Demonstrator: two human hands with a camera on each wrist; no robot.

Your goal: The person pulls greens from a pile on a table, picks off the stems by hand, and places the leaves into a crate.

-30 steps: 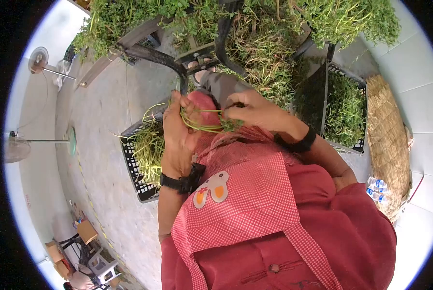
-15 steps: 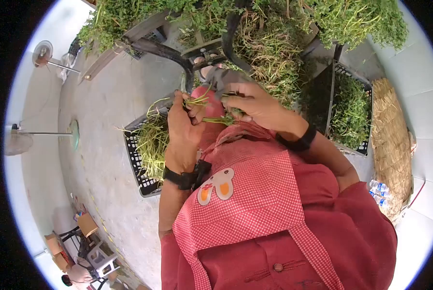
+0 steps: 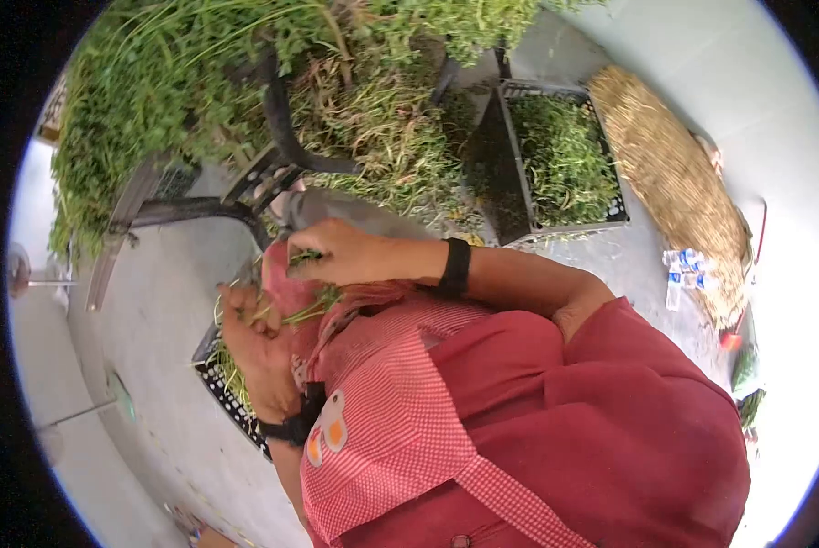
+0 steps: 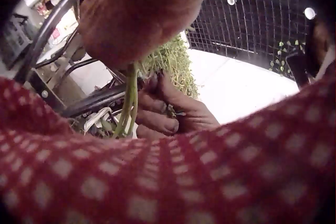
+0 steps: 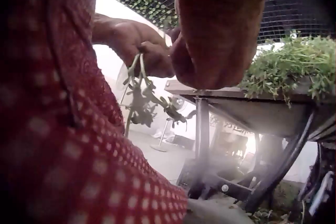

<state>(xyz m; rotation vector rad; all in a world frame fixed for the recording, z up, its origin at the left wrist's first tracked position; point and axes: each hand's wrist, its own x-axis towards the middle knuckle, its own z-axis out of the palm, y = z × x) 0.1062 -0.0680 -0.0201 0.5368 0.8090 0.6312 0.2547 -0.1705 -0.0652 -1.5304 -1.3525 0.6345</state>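
My left hand (image 3: 256, 342) holds a small bunch of leafy green stems (image 3: 307, 310) at lap height, its fingers curled round them. In the left wrist view the stems (image 4: 130, 100) hang down below this hand. My right hand (image 3: 350, 256) is close above the bunch, fingers bent. A bit of green leaf (image 4: 171, 111) shows between its fingers in the left wrist view. In the right wrist view the leaves (image 5: 142, 106) dangle below the left hand (image 5: 134, 43), with the right hand (image 5: 215, 35) right beside it. The right palm is hidden.
A table heaped with greens (image 3: 172, 100) stands in front, with black metal legs (image 3: 286, 119). Loose stems (image 3: 364, 137) pile beneath. A black crate (image 3: 565, 155) of greens stands at right, another crate (image 3: 236, 411) at left. A rolled straw mat (image 3: 670, 183) and water bottles (image 3: 683, 274) lie farther right.
The head view has turned right, so everything shifts left in it. The right hand went from pulling at the stems to close above the left hand, which keeps its bunch.
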